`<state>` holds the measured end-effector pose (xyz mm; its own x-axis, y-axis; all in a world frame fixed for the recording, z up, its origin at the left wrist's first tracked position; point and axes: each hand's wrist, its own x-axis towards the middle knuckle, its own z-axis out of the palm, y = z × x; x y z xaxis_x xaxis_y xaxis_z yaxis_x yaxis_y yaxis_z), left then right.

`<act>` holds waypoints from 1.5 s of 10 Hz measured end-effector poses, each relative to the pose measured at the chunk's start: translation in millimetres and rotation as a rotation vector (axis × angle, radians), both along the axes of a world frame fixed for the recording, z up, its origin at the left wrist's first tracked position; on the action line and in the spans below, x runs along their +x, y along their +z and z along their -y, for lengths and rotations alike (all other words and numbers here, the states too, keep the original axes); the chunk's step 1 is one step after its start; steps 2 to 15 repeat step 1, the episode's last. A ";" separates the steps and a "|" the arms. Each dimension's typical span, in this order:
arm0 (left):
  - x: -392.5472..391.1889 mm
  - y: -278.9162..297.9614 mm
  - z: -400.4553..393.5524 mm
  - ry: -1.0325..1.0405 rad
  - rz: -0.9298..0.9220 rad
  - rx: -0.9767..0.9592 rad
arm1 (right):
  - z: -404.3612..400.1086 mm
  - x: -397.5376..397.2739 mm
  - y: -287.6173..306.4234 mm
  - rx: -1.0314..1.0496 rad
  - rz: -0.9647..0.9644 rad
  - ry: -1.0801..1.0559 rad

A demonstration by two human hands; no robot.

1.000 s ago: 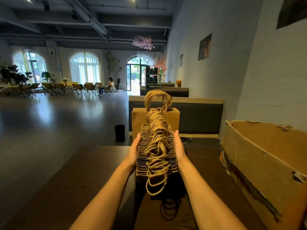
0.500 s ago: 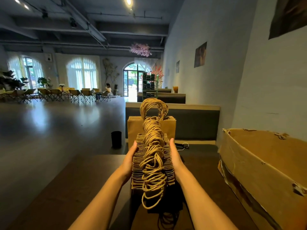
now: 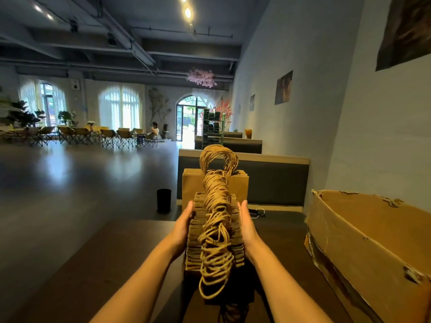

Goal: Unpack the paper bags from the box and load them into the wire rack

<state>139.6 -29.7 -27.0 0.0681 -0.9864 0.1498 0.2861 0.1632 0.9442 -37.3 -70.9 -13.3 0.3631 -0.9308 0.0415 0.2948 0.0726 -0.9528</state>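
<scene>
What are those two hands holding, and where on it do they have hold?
A stack of paper bags, pressed between the left hand and right hand, one on each side edge. The twine handles on top are untouched.

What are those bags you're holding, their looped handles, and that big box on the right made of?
Bags: apparently matte brown kraft paper, seen as stacked folded edges. Handles: probably twisted paper cord, tan and rope-like. Box: corrugated cardboard, dull brown, with torn, frayed rims.

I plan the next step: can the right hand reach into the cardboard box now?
Probably not yet: the right hand presses flat on one side of the stack of paper bags, with the left hand opposite. The cardboard box stands open and unblocked.
</scene>
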 end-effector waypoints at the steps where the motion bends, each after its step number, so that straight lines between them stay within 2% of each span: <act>1: -0.6 10.2 -2.0 0.048 -0.070 -0.023 | 11.4 -1.7 -2.6 0.028 0.021 -0.105; 15: -0.6 10.2 -2.0 0.048 -0.070 -0.023 | 11.4 -1.7 -2.6 0.028 0.021 -0.105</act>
